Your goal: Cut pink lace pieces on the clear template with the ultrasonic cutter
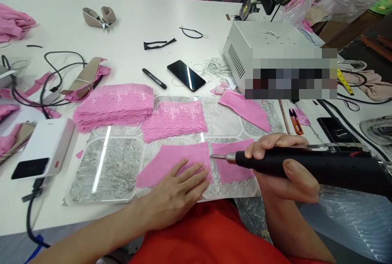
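My left hand [180, 190] lies flat with fingers spread on a cut pink fabric piece [171, 157], on the grey marbled board. My right hand [281, 170] is wrapped round a thick black handheld tool [318, 164] with a thin metal tip, which points left. That tip is at the right edge of the fabric piece under my left hand; whether it touches cannot be made out. Below the tool lies a second pink fabric piece [225, 170], partly covered by it. Behind my left hand are a small pink lace stack [176, 119] and a taller lace stack [114, 106].
A grey metal box [239, 57] stands at the back right, with orange thread snips [295, 121] in front. Another pink piece [245, 110] lies on the marbled board [104, 170]. Further back are a phone [186, 75] and a black marker [154, 78]. A white power bank [45, 147] and cables sit left.
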{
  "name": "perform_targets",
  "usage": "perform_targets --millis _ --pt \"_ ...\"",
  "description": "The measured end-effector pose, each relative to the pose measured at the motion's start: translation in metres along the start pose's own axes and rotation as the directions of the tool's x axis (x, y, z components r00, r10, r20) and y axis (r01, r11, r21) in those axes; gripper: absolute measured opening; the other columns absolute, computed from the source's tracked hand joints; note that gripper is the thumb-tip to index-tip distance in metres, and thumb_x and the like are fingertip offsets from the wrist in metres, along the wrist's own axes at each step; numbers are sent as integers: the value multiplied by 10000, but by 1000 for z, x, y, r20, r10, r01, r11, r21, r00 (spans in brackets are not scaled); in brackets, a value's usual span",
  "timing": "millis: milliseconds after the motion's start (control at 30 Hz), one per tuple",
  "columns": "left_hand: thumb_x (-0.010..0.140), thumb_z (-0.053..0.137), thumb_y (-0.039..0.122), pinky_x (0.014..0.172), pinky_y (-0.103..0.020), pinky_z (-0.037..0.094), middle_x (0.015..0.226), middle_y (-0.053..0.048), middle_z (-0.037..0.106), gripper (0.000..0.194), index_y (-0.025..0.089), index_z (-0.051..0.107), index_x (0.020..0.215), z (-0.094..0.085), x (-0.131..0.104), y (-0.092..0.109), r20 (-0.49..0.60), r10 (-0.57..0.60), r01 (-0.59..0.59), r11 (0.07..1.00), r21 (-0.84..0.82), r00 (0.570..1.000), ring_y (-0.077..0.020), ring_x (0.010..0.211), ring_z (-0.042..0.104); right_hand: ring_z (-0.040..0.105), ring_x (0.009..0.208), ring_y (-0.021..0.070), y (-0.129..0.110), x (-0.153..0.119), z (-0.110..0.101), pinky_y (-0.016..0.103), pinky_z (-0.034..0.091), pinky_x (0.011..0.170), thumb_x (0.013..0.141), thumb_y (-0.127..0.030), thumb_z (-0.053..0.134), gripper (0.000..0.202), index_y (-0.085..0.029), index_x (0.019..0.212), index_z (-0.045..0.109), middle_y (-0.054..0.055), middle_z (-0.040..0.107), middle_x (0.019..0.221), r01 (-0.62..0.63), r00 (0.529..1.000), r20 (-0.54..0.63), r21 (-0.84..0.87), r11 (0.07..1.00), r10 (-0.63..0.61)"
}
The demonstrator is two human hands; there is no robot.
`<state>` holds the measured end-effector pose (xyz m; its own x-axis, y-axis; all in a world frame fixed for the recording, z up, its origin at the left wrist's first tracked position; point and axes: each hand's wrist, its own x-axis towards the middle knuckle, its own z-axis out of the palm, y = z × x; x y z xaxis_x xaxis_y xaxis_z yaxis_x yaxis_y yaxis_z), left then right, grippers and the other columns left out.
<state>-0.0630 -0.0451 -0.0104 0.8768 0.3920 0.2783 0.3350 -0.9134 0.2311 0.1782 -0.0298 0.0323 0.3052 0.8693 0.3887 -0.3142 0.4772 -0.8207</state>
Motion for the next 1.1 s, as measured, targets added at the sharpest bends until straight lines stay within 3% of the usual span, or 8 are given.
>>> perform_targets --millis 367,567,900,1100 --pt "1025 441 203 1193 -460 277 1341 -77 633 295 137 599 1267 13 -1 1 -85 13 -14 1000 -17 996 -236 1315 523 592 578 133 5 1 5 338 555 541 739 -251 674 164 -196 893 658 9 640 775 -10 999 48 -10 1000 10" --pt "1025 443 207 1185 -464 280 1346 -86 627 300 135 593 1275 15 -2 0 -67 34 -35 999 -10 997 -239 1302 529 596 574 131 7 3 8 330 557 539 761 -232 669 124 -201 880 655 5 641 755 26 997 78 -35 999 -23" --pt "1016 469 216 1186 -467 290 1371 -81 609 281 152 604 1254 13 -3 1 -37 58 -57 998 13 998 -237 1320 516 570 569 142 -17 -11 -2 351 543 520 753 -279 663 166 -202 899 646 16 604 745 -53 994 95 -68 996 59" --pt "1017 471 226 1182 -462 293 1386 -73 598 284 154 599 1261 14 -3 1 -33 67 -66 997 35 997 -242 1321 513 559 568 134 -17 -18 1 345 545 521 771 -295 658 153 -224 904 635 6 595 742 -82 991 95 -95 992 91"
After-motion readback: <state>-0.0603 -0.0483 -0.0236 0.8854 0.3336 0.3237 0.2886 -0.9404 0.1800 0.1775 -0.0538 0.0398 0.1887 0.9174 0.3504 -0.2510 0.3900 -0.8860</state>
